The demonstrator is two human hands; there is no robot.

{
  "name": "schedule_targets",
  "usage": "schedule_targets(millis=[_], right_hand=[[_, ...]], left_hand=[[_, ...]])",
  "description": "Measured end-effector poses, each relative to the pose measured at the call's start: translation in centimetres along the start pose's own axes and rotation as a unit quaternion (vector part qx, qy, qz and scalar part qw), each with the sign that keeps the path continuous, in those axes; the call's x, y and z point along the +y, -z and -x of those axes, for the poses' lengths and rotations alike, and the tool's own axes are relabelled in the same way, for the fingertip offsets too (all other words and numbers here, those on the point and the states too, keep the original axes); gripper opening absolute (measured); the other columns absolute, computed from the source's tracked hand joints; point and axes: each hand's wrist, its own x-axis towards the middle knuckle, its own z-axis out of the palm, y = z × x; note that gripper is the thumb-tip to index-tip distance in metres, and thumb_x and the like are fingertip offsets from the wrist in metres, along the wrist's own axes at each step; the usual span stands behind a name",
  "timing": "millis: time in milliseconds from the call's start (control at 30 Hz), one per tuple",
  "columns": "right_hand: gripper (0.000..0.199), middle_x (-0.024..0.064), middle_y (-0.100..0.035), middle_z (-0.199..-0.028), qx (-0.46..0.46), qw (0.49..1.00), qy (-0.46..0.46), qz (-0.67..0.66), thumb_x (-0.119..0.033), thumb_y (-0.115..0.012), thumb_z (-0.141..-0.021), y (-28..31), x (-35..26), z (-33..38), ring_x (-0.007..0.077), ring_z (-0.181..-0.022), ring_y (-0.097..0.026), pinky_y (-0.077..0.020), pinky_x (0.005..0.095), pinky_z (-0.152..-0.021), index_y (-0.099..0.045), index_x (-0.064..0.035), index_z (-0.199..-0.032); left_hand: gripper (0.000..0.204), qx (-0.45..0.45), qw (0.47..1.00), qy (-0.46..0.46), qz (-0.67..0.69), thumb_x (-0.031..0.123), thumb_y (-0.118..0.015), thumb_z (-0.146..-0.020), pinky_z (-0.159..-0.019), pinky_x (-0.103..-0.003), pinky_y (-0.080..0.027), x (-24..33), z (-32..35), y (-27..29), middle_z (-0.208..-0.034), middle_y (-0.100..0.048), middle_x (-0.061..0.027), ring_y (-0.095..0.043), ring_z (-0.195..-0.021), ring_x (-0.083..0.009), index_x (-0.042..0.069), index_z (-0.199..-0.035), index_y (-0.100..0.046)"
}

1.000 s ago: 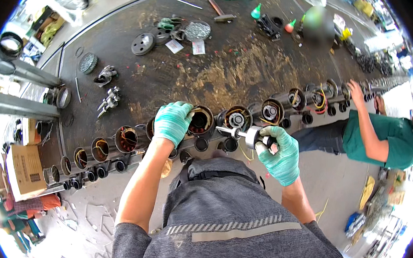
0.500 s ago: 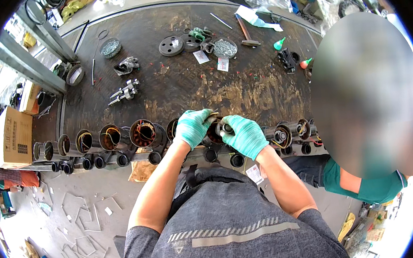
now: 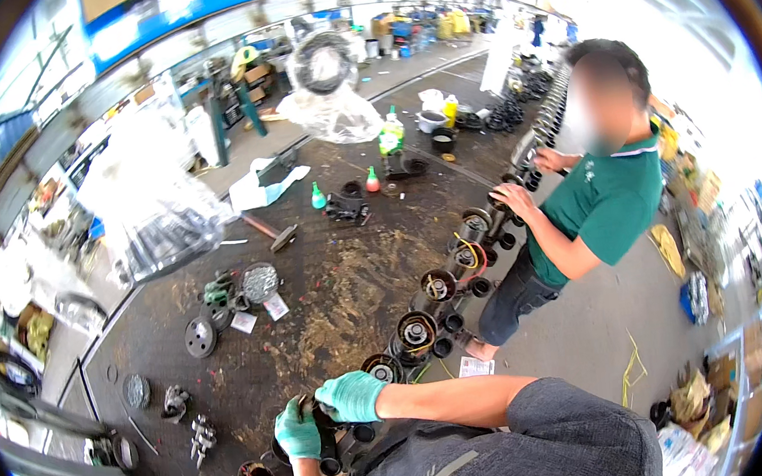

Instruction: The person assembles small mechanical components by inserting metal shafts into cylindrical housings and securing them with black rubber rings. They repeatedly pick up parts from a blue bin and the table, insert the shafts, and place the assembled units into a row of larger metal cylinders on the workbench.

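Both my hands wear light green gloves and meet at a dark cylindrical motor housing [image 3: 328,444] at the near edge of the bench. My left hand [image 3: 298,431] is closed at the housing's rim, its fingertips beside a dark part. From the right, my right hand [image 3: 352,396] reaches over the housing's mouth with bent, closed fingers; what they grip is hidden. Right beside it stands another housing [image 3: 380,367] with a round metal part inside. Farther along the row, a housing [image 3: 416,329] holds a similar core, and another [image 3: 438,285] shows yellow wire.
A co-worker in a green shirt [image 3: 617,190] stands at the row's far part, hands on the housings. On the bench lie a hammer [image 3: 270,231], a disc with holes [image 3: 200,336], a dish of small metal pieces [image 3: 261,283] and small bottles [image 3: 372,180]. Plastic-wrapped goods [image 3: 172,229] hang over the far edge.
My view has swung right and up, bringing the co-worker and far bench into sight. My hands now appear lower and left in the picture, still together at a housing.
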Motion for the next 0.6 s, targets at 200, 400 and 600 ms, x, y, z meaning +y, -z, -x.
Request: schedule_targets(millis=[200, 400, 600], right_hand=[[0.022, 0.014, -0.072, -0.111, -0.05, 0.997, 0.053, 0.038, -0.018, -0.07, -0.092, -1.8, 0.4, 0.0, 0.0358, -0.102, -0.074, -0.0604, 0.0477, -0.084, -0.072, -0.0081, -0.111], [0.022, 0.0138, -0.073, -0.11, -0.014, 0.994, 0.097, 0.057, -0.013, -0.07, -0.091, -1.5, 0.9, 0.4, 0.036, -0.098, -0.075, -0.0621, 0.046, -0.078, -0.072, -0.009, -0.112], [0.022, 0.0204, -0.069, -0.115, -0.049, 0.997, 0.061, 0.024, -0.013, -0.061, -0.096, -0.1, 1.0, -0.7, 0.0389, -0.103, -0.074, -0.0622, 0.0491, -0.085, -0.071, -0.0117, -0.116]], left_hand=[[0.02, -0.018, 0.999, 0.027, 0.04, 0.02, -0.076, -0.097, -0.081, -0.047, -0.056, -0.3, -0.1, -1.0, -0.097, -0.077, -0.0165, -0.071, -0.09, -0.037, 0.01, -0.114, -0.077], [0.021, -0.009, 0.998, 0.027, 0.047, 0.015, -0.076, -0.097, -0.078, -0.041, -0.057, -0.7, -0.3, -1.1, -0.095, -0.078, -0.0179, -0.074, -0.085, -0.0291, 0.003, -0.114, -0.076], [0.022, -0.006, 0.999, 0.035, 0.034, 0.021, -0.077, -0.095, -0.085, -0.044, -0.058, 1.6, -1.2, 0.1, -0.103, -0.077, -0.0172, -0.074, -0.095, -0.0372, 0.01, -0.114, -0.079]])
